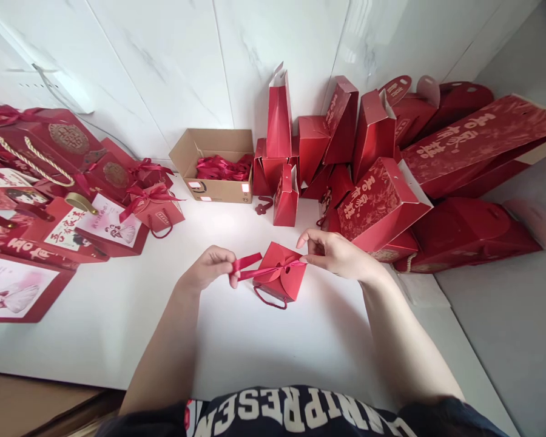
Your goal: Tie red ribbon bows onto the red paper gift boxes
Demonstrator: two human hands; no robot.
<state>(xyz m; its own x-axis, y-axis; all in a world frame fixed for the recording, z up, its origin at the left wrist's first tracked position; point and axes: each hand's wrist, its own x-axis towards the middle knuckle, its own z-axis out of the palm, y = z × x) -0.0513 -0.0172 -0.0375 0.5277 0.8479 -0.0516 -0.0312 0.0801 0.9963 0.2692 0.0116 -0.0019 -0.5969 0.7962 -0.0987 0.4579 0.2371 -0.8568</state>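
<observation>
A small red gift box (295,283) with a rope handle stands on the white table in front of me. Dark red ribbon (250,262) runs across its folded top, through the holes there. To the left of the box, my left hand (213,266) pinches one length of the ribbon, pulled out sideways with a loose end sticking up. My right hand (330,252) is at the box's right upper edge, its thumb and finger closed on the ribbon near the top. How much ribbon lies inside the right fingers is hidden.
An open cardboard box (222,191) with red ribbons inside sits at the back. Red gift boxes and bags crowd the right side, a tilted large box (377,197) among them. Finished-looking gift bags (111,224) stand at left. A small flower-shaped tag (262,207) lies behind.
</observation>
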